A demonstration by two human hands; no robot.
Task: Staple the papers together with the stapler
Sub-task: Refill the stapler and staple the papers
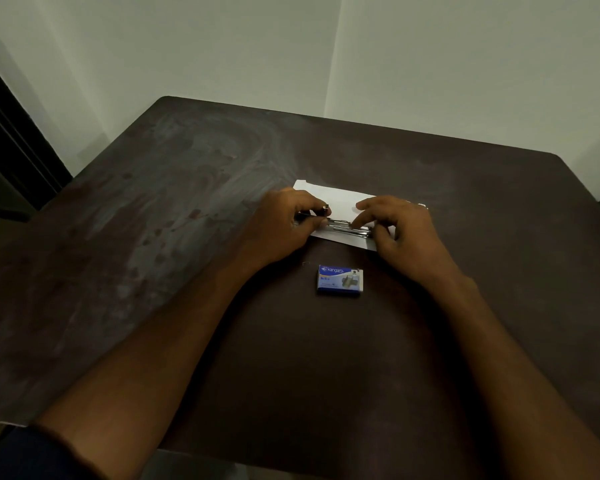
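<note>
Partly hidden: stapler [343, 227], a thin metal bar just beyond the staple box [340, 279], both ends covered by fingers. Left hand [284, 220] pinches its left end between thumb and forefinger; right hand [406, 230] curls over its right end, fingers gripping. Stapler lies along the near edge of the papers [340, 199]; sheet count cannot be told, corners hidden by the hands. Count: one stapler, one box, two hands, one small loose staple [305, 263] left of the box. Table [153, 202] runs wide left of the box; far edge meets the wall.
</note>
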